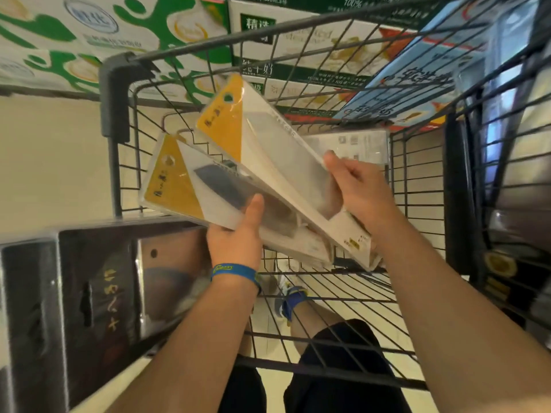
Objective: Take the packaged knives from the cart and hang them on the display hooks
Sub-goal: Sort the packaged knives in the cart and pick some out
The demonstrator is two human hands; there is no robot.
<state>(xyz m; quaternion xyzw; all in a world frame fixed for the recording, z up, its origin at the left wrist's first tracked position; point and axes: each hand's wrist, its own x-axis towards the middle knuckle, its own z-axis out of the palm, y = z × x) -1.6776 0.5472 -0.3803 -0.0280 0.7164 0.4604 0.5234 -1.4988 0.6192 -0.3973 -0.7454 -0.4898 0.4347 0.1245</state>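
Note:
Two packaged knives in clear blister packs with yellow corner cards are lifted inside the wire cart (417, 186). The lower knife pack (185, 183) shows a dark blade; my left hand (235, 234) grips it from below, thumb on top. The upper knife pack (268, 138) tilts up above it, and my right hand (354, 189) pinches its right edge. Another pack (348, 146) lies flat at the far end of the cart. No display hooks are in view.
Dark boxed knife packs (98, 293) fill the left foreground outside the cart. More dark packaged goods (512, 234) stand on the right. Stacked milk cartons (89, 40) lie beyond the cart. My legs and a shoe show through the cart floor.

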